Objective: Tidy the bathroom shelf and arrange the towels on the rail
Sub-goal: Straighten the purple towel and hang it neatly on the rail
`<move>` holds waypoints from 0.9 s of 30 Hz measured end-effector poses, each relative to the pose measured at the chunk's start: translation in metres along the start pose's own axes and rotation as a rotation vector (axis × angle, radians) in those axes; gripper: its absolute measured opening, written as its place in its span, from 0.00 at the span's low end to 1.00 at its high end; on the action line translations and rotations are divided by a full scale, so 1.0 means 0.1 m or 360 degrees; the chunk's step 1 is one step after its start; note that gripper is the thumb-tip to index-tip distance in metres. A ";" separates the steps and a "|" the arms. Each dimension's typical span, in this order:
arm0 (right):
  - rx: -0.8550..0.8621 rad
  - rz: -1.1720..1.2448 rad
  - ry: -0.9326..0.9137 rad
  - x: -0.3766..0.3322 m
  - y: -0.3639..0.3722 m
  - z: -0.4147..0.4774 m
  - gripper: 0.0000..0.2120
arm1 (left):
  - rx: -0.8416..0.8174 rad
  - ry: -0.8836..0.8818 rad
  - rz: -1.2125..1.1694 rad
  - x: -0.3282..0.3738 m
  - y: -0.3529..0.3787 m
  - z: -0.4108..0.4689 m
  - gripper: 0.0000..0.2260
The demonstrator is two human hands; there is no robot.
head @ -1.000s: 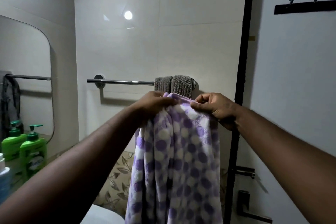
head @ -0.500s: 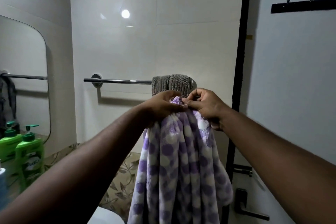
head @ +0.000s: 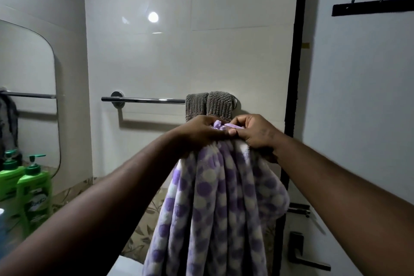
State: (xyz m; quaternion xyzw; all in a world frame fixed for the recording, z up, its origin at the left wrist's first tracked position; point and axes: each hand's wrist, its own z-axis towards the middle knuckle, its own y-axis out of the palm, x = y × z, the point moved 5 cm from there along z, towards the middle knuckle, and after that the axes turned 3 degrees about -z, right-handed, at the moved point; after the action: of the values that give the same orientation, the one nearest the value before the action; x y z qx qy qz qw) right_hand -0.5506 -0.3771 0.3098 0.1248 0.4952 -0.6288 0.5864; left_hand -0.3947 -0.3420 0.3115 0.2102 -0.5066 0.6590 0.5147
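Observation:
A purple and white dotted towel hangs bunched in long folds in front of me. My left hand grips its gathered top edge from the left. My right hand pinches the same edge from the right, and the two hands touch. Just behind them a chrome rail runs along the tiled wall. A grey ribbed towel is draped over the rail's right end, its lower part hidden by my hands.
Two green pump bottles stand at the lower left beside a mirror. A dark door frame rises to the right of the rail, with a door handle low down. A black hook rack is fixed on the right wall.
My hands have come together, gathering the dotted towel's top edge from a spread width into a tight bunch. The towel has risen slightly toward the rail.

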 end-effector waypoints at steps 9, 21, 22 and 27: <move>-0.0134 0.0256 0.0220 0.22 -0.47 -0.22 0.15 | 0.0333 -0.0072 -0.0077 -0.14 -0.45 -0.12 0.15; -0.0133 0.0396 0.0338 0.06 -0.26 -0.17 0.10 | 0.0091 -0.0141 -0.0152 -0.16 -0.22 -0.05 0.15; -0.0156 0.0368 0.0393 0.07 -0.31 -0.21 0.10 | 0.0144 -0.0133 -0.0189 -0.17 -0.28 -0.06 0.14; -0.0006 0.0398 0.0475 0.17 -0.36 -0.26 0.03 | 0.0244 -0.0136 -0.0299 -0.22 -0.35 -0.08 0.14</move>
State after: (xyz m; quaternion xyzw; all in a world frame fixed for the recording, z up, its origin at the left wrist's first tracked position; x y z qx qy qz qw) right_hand -0.5977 -0.3739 0.3018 0.2761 0.5584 -0.5245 0.5803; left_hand -0.3534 -0.3470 0.3063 0.3234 -0.4542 0.6350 0.5347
